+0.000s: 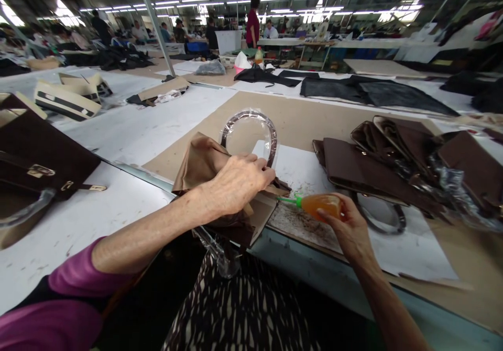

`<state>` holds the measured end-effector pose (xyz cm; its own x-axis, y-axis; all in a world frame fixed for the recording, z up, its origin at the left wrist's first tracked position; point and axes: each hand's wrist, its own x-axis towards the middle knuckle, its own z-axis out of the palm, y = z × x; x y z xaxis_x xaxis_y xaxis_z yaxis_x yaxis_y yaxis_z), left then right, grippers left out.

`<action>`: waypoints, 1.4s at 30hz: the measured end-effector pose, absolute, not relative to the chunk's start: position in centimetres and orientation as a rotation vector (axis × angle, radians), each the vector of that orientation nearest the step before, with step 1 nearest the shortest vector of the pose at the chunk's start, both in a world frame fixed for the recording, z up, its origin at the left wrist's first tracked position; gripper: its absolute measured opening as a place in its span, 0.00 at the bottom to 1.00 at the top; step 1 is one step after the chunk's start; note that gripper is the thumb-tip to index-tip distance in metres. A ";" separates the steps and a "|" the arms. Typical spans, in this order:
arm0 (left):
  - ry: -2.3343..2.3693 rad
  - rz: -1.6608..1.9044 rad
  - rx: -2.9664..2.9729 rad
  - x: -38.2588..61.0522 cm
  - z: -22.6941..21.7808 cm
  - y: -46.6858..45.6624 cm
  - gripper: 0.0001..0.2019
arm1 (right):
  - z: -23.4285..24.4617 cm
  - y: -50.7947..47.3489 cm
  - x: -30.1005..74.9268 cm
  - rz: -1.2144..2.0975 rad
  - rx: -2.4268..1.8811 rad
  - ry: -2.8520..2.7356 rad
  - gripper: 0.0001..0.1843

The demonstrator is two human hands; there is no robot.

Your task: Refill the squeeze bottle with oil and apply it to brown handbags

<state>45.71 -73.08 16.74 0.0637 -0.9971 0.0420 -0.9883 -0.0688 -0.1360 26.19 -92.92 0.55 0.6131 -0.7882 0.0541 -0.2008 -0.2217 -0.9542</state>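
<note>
Amber liquid fills a squeeze bottle with a green nozzle, lying sideways in my right hand. Its tip points left at the edge of a brown handbag at the table's front edge. My left hand presses down on this bag, fingers curled over its upper edge; the fingertips are partly hidden. Tan satin lining bulges out left of that hand. Behind it stands a round handle wrapped in clear plastic. Under the nozzle lies white paper stained with brown marks.
Several brown bag pieces are heaped on the right, with another wrapped handle. A finished-looking brown bag stands on the left. Cream pieces and black panels lie farther back. A metal post rises from the table; people work beyond.
</note>
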 end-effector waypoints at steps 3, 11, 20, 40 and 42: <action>2.106 -0.207 -2.222 45.7 16.8 -72.9 0.08 | 0.7 -92.9 25.8 -0.628 -1.710 0.823 0.29; 2.120 -0.218 -2.230 45.6 16.3 -72.6 0.08 | 0.4 -92.3 25.8 -0.633 -1.566 0.878 0.29; 2.122 -0.203 -2.240 45.5 16.2 -72.4 0.06 | 1.1 -91.7 25.7 -0.543 -1.492 0.853 0.27; 2.138 -0.196 -2.225 45.6 15.8 -72.3 0.10 | 3.5 -89.6 24.3 -0.432 -1.401 0.756 0.27; 2.140 -0.207 -2.235 45.6 15.8 -72.2 0.10 | 3.7 -89.1 24.2 -0.419 -1.397 0.758 0.28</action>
<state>45.61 -72.22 15.75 0.0393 -0.9969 0.0683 -0.9915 -0.0474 -0.1215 24.20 -89.15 3.70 0.7024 -0.6745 -0.2273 -0.1661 0.1551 -0.9738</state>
